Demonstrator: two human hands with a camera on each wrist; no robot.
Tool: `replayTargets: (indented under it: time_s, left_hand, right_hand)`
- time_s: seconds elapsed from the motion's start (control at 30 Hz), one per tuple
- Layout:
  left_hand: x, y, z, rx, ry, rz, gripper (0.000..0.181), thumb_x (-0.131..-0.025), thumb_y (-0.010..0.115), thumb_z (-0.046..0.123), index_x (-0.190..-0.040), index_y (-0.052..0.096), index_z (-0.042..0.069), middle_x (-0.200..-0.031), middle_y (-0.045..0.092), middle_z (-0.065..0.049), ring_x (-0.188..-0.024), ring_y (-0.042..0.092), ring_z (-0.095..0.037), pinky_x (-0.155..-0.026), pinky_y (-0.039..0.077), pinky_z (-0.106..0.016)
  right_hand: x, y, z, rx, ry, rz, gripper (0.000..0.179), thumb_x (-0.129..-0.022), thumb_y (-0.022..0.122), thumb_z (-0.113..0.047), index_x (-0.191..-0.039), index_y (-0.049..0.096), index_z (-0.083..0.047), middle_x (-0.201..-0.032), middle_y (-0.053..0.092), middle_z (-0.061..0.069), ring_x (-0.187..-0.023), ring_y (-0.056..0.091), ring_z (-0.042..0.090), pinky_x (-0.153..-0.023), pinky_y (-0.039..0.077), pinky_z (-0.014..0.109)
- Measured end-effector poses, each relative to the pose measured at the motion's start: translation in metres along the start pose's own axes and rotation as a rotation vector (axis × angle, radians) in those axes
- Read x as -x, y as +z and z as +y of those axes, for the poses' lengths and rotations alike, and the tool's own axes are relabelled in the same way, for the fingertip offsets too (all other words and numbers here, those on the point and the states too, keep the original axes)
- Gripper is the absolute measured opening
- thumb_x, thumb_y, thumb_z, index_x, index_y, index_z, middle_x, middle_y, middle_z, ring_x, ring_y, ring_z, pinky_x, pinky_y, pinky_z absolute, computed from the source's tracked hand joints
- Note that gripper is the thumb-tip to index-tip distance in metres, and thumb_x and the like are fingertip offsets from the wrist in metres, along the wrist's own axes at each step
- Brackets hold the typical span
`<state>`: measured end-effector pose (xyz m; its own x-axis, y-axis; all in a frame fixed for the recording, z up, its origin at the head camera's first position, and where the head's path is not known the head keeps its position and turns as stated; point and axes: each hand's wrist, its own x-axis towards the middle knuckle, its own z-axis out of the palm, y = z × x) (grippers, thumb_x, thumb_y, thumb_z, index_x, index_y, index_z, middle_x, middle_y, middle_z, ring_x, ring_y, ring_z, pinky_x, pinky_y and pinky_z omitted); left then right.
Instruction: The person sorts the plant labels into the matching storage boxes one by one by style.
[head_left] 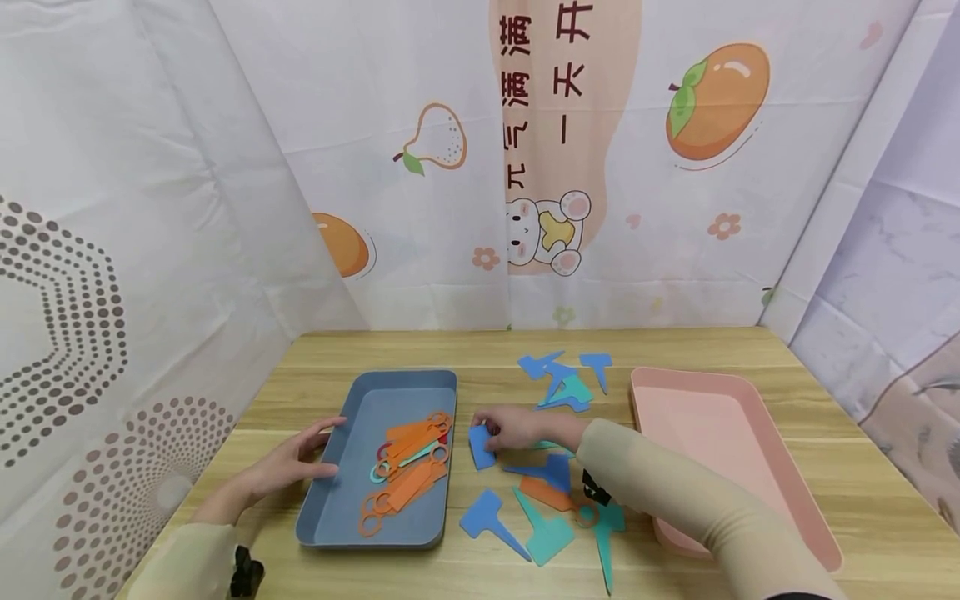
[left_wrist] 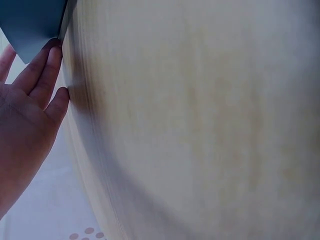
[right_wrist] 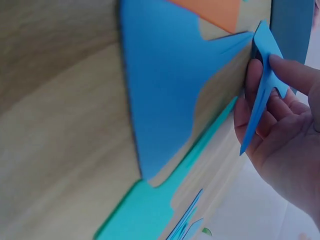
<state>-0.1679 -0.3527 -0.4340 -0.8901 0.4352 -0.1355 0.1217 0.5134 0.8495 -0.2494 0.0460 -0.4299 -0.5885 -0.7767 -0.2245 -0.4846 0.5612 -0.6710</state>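
My right hand (head_left: 513, 427) pinches a blue T-shaped plant label (head_left: 481, 447) between thumb and fingers, just right of the blue-grey tray. The right wrist view shows the label's pointed stem running down past the fingers. On the table near this hand lie another blue label (head_left: 557, 472), a teal label (head_left: 550, 537) and an orange ring tag (head_left: 546, 493). At the left side of the blue-grey tray (head_left: 375, 533), my left hand (head_left: 281, 467) has its fingers extended along the wall. In the left wrist view, its fingertips are right at the tray's lower edge.
Several orange ring tags (head_left: 411, 492), with teal and red ones among them, lie in the blue-grey tray. More blue and teal labels (head_left: 576, 388) form a pile farther back. A pink tray (head_left: 701, 417) stands on the right, partly behind the right sleeve. A printed curtain (head_left: 442, 217) hangs behind the table.
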Motion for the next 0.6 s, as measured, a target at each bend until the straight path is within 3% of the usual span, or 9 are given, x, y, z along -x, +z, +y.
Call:
replayTargets:
  time_s: [0.2, 0.3, 0.4, 0.5, 0.6]
  left_hand:
    - [-0.002, 0.0, 0.0, 0.01, 0.004, 0.003, 0.076, -0.093, 0.067, 0.013, -0.151, 0.021, -0.002, -0.146, 0.026, -0.039, -0.133, 0.026, -0.055, -0.091, 0.042, -0.024]
    - [-0.003, -0.001, 0.002, 0.006, 0.015, 0.008, 0.075, -0.092, 0.068, 0.014, -0.15, 0.023, -0.003, -0.146, 0.027, -0.039, -0.133, 0.026, -0.054, -0.088, 0.04, -0.017]
    - [-0.003, -0.002, 0.003, -0.01, 0.034, 0.02, 0.075, -0.092, 0.068, 0.013, -0.149, 0.023, -0.005, -0.144, 0.031, -0.038, -0.131, 0.031, -0.054, -0.091, 0.042, -0.024]
    - [-0.006, -0.004, 0.006, -0.032, 0.054, 0.041, 0.074, -0.093, 0.067, 0.012, -0.15, 0.023, -0.005, -0.143, 0.034, -0.037, -0.128, 0.036, -0.054, -0.098, 0.042, -0.045]
    - [-0.01, -0.007, 0.011, -0.056, 0.076, 0.074, 0.073, -0.092, 0.067, 0.012, -0.149, 0.025, -0.004, -0.145, 0.035, -0.034, -0.128, 0.036, -0.054, -0.097, 0.032, -0.065]
  right_hand:
    - [0.0, -0.009, 0.001, -0.062, -0.021, 0.031, 0.034, -0.095, 0.06, -0.004, -0.128, 0.052, -0.001, -0.086, 0.06, 0.002, -0.074, 0.056, 0.014, -0.068, 0.043, 0.03]
    - [0.002, -0.015, -0.001, -0.039, -0.035, 0.042, 0.033, -0.096, 0.059, -0.005, -0.128, 0.052, -0.001, -0.088, 0.059, 0.0, -0.076, 0.054, 0.013, -0.071, 0.043, 0.03]
    - [0.006, -0.022, -0.002, -0.011, -0.055, 0.046, 0.034, -0.096, 0.059, -0.007, -0.129, 0.052, -0.003, -0.085, 0.057, -0.001, -0.073, 0.049, 0.011, -0.071, 0.04, 0.03]
    - [0.011, -0.029, -0.004, -0.036, -0.083, 0.04, 0.036, -0.097, 0.059, -0.006, -0.131, 0.05, -0.002, -0.081, 0.055, 0.0, -0.069, 0.046, 0.011, -0.069, 0.039, 0.029]
    - [0.017, -0.037, -0.003, -0.07, -0.124, 0.04, 0.037, -0.096, 0.059, -0.003, -0.132, 0.05, 0.001, -0.079, 0.056, 0.001, -0.066, 0.045, 0.012, -0.066, 0.039, 0.027]
